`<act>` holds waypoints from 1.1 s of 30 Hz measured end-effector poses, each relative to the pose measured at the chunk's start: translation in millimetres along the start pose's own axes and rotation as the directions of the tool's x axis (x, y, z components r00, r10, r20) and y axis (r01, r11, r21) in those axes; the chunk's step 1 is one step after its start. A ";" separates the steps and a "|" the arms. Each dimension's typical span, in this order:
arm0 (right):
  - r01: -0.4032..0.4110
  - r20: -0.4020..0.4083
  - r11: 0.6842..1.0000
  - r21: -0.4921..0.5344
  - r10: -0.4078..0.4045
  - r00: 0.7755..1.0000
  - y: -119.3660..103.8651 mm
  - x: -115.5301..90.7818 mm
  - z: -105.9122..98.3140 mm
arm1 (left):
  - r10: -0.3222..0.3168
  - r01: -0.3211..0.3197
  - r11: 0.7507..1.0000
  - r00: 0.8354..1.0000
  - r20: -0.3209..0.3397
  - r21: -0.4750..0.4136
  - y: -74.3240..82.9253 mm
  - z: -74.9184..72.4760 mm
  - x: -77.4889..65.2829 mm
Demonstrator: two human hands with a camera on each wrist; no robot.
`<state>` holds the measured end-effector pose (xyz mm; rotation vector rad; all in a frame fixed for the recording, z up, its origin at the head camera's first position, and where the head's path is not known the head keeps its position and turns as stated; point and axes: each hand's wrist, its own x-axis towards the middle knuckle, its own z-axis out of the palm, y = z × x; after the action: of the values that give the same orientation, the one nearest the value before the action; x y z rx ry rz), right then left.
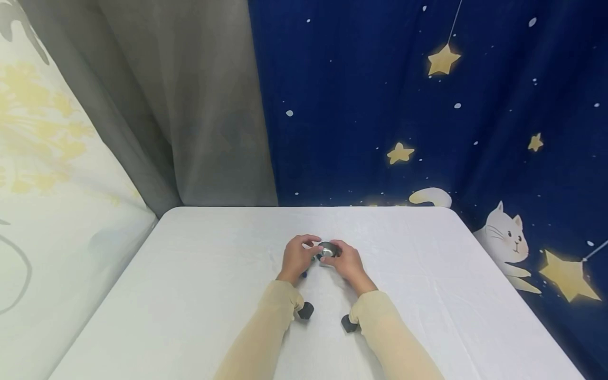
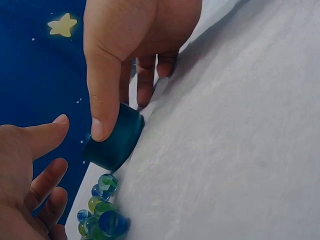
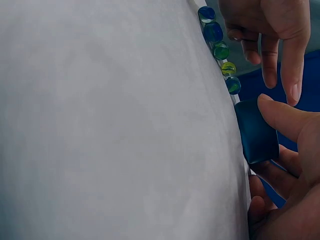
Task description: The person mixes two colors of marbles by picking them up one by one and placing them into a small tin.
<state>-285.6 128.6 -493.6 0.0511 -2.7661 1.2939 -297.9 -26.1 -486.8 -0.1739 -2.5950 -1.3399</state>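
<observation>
A small round cup point(image 1: 326, 250) with a dark blue-green outside and a silvery inside is near the middle of the white table. My right hand point(image 1: 349, 261) grips it by the side, thumb toward the near edge and fingers around the far side. On the other side, my left hand point(image 1: 297, 258) has its thumb and fingers spread apart and holds nothing; in the head view its thumb tip overlaps the cup's rim. Several glass marbles point(image 2: 102, 207), blue, green and yellow, lie in a cluster close to the cup, mostly hidden by my left hand in the head view.
The white-covered table point(image 1: 190, 295) reaches back to a grey curtain point(image 1: 214, 105) and a dark blue starry curtain point(image 1: 351, 95). Black devices point(image 1: 305, 310) sit at both wrists, below the cream sleeves point(image 1: 261, 332).
</observation>
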 end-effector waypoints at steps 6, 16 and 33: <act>-0.021 -0.012 1.000 0.009 0.021 1.000 1.4 1.6 1.6 | -0.040 0.040 0.999 0.999 -0.008 0.003 -3.3 -5.5 -1.9; -0.027 -0.002 1.000 0.012 0.028 1.000 1.0 2.9 2.4 | -0.093 0.094 0.995 0.995 -0.030 0.028 -9.0 -21.6 -3.6; -0.057 0.025 0.997 0.061 0.055 0.998 -1.6 5.1 1.0 | -0.169 0.169 0.985 0.986 0.007 -0.035 -25.1 -40.9 -9.8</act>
<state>-290.6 126.8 -492.4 -0.0074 -2.7655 1.4006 -288.0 -74.0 -486.0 0.0389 -2.6417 -1.4420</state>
